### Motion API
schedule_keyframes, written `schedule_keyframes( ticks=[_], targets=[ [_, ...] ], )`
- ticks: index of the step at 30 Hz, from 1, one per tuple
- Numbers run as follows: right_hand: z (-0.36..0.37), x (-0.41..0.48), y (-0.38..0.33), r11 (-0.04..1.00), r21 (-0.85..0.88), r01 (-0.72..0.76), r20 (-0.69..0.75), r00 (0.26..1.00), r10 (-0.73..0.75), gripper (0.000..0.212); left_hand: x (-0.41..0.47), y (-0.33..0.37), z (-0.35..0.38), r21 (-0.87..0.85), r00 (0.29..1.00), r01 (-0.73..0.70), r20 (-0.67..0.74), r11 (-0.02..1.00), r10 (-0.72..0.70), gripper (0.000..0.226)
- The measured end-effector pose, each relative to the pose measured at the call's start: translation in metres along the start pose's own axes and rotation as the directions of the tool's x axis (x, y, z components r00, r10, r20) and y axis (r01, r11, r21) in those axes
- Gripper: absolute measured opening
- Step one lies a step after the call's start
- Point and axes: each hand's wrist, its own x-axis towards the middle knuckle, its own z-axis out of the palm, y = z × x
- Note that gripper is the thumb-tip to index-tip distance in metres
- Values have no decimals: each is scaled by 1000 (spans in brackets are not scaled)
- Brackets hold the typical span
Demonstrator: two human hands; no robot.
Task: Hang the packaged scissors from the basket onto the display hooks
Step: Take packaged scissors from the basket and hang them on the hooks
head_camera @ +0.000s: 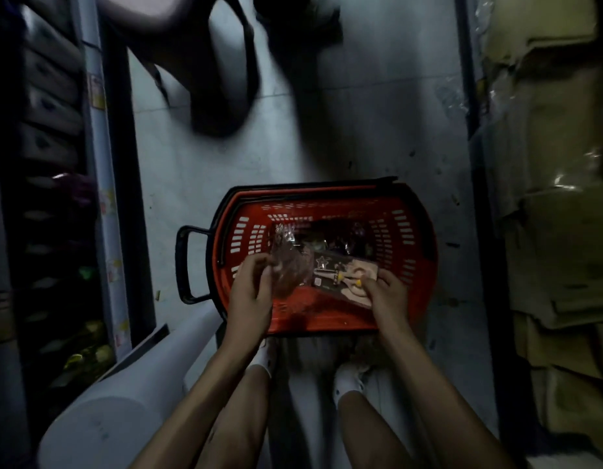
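Resting on the grey floor (192,184), red basket (327,321), contents too dim to tell. Above its near side, left hand (251,294) pinches a crinkled clear bag (288,265). Right hand (386,294), fingers curled, grips the packaged scissors (340,277) by the card's edge.

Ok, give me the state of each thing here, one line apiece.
basket, on the floor, carry handles folded down, packages inside
packaged scissors, held over the basket, not yet hung
clear bag, crumpled, above the basket
left grip, holds the clear bag
right grip, pinches the packaged scissors
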Motion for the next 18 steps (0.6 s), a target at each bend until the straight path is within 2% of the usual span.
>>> schedule_keyframes(
  ticks=[3,6,8,11,14,16,18],
  targets=[
    [-45,-44,-53,994,47,102,-42,994,-100,26,-14,60,-19,-63,999,-30,19,998,31,19],
    [-94,-92,-117,967,171,189,-164,973,-161,24,-28,137,-38,-139,998,-67,11,988,69,21],
    [-126,-125,-160,935,277,220,-220,962,-161,18,-39,191,-49,-184,995,-91,13,979,95,21],
    [-164,-166,-208,890,393,233,-229,962,-151,17,-55,270,-58,-281,995,-95,-3,955,98,15],
    [-189,-208,-247,791,601,115,-110,992,-61,41,-70,337,-61,-365,997,-82,-28,927,77,18],
    [-201,-240,-271,728,685,-7,53,998,-41,38,-77,372,-59,-401,998,-57,-35,914,47,16],
    [-213,-265,-288,614,776,-148,218,975,-40,42,-83,403,-54,-501,998,43,-14,865,-58,10]
  ],
)
